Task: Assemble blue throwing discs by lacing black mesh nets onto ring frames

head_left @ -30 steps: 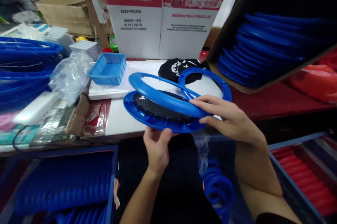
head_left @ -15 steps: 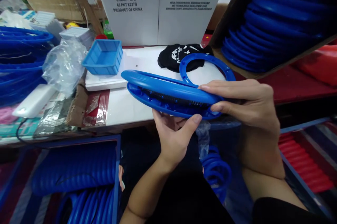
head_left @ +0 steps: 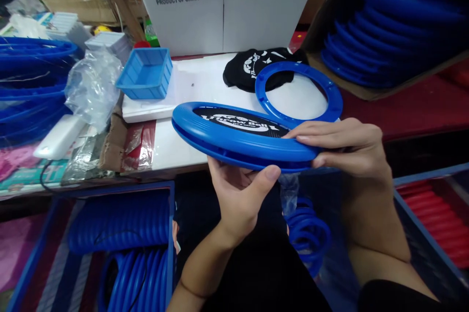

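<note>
Between my hands is a blue ring disc (head_left: 227, 138), two plastic rings stacked with a black printed fabric panel (head_left: 242, 123) reading "Throw Ball" in the centre. A dark gap runs between the two rings along the near edge. My left hand (head_left: 242, 194) grips the lower ring from beneath, thumb along its near edge. My right hand (head_left: 344, 145) pinches the right end, fingers on top and thumb at the side. Just behind the disc, a loose blue ring (head_left: 335, 99) lies partly over black printed fabric (head_left: 240, 70) on the white work surface.
A small blue bin (head_left: 144, 75) sits at the back left beside a crumpled plastic bag (head_left: 95, 87). A carton of stacked blue rings (head_left: 395, 33) leans at the right. Below are crates with blue rings (head_left: 120, 224) and red rings (head_left: 436, 219). A white carton (head_left: 190, 23) stands behind.
The disc has tilted so its printed top now shows toward me. The gap between its two rings looks narrower. Both hands keep their hold, and the view has shifted slightly.
</note>
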`<state>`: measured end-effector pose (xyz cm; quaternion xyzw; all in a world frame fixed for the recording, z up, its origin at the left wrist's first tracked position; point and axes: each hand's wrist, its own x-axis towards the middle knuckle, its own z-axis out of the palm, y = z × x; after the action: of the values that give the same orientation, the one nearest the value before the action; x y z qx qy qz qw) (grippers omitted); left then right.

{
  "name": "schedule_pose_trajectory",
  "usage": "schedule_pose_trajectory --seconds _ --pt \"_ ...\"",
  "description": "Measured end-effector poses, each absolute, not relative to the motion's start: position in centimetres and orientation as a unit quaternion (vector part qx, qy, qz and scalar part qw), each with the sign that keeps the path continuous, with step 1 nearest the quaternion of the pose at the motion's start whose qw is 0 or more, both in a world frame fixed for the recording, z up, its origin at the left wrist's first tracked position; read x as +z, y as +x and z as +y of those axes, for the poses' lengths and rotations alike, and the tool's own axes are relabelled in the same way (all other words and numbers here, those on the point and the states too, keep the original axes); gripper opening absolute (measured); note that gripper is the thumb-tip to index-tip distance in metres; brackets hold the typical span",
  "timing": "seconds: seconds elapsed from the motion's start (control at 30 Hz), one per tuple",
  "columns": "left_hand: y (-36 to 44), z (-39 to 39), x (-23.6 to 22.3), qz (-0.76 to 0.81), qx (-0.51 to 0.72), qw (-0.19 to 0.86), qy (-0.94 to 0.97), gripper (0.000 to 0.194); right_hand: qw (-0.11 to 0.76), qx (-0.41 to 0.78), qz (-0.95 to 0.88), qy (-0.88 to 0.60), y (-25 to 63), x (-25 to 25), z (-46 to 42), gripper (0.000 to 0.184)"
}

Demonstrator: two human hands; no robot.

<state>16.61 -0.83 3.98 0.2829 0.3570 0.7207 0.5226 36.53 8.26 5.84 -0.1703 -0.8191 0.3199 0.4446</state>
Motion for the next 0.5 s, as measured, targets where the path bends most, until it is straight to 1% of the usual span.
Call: schedule_pose_trajectory --seconds 0.17,0.37,0.5 --pt "16.8 -1.0 3.8 0.352 0.721 0.519 0.295 0.078 0.447 0.344 -0.807 -0.175 36.7 6.3 8.1 0.039" --pt "16.7 -1.0 4.0 0.349 0.725 0.518 0.289 0.075 0.45 0.351 -0.808 -0.149 37.5 5.7 8.2 0.046" --pt "16.5 -1.2 4.1 0.347 0.714 0.535 0.289 0.072 0.44 0.351 -0.812 -0.154 37.7 5.3 8.1 0.047"
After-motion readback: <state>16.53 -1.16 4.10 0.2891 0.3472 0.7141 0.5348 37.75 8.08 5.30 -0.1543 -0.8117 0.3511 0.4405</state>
